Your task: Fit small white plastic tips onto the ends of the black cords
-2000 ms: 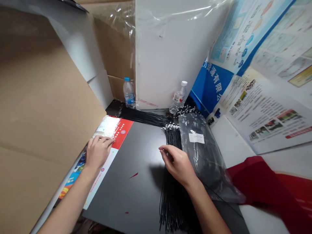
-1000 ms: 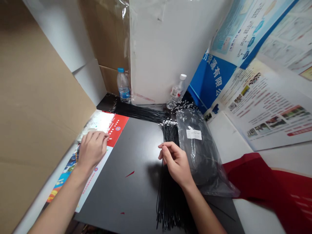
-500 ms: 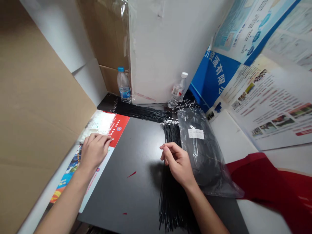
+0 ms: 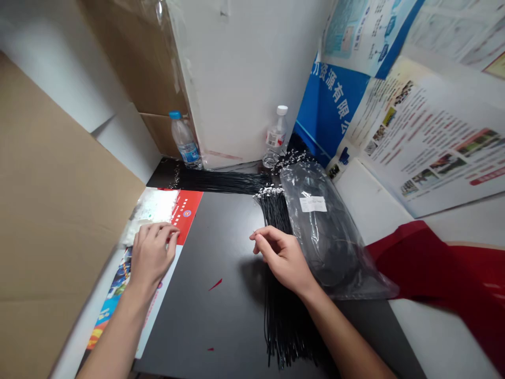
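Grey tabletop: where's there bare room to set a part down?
Mainly the grey tabletop between the printed sheet and the black wire bundle, around two red scraps. Smaller: the patch below the plastic bag, right of the right forearm. Crowded: under the bundle and bag, and the back edge, with more black wires and two bottles.

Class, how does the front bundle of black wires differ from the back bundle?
The front bundle runs lengthwise toward the person; the back bundle lies crosswise. The front bundle's pale ends sit at its far end; the back bundle's are at the left. The right hand is over the front bundle, while no hand is over the back bundle. Both are black wires on the table.
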Demonstrator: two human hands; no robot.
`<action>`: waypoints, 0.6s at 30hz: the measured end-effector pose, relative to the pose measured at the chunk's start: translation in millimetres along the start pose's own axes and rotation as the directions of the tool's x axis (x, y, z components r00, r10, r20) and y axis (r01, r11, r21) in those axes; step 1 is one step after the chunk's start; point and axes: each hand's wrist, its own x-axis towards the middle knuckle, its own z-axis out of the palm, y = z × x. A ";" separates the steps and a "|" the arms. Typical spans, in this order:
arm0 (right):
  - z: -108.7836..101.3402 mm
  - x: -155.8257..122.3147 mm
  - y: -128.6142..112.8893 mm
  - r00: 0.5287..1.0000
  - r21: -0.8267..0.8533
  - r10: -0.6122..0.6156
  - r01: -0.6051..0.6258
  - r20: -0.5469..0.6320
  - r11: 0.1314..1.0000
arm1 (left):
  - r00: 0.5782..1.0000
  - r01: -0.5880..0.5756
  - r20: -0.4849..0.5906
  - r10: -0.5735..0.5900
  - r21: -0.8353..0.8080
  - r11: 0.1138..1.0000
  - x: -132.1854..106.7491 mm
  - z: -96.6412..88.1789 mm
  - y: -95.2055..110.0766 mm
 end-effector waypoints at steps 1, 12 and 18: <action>0.0 -0.6 0.0 1.000 -0.002 0.000 0.000 0.006 1.000 | 1.000 0.007 -0.019 -0.008 -0.052 0.999 -0.1 -1.1 2.8; 4.1 -1.7 -2.5 1.000 -0.028 -0.017 0.017 0.020 0.999 | 0.854 0.498 0.401 -0.331 -0.815 0.296 -0.8 -19.8 65.6; 8.6 -2.8 -2.1 0.998 -0.067 -0.043 0.046 0.048 0.997 | 0.826 0.532 0.510 -0.239 -0.846 0.032 -8.9 -16.4 84.1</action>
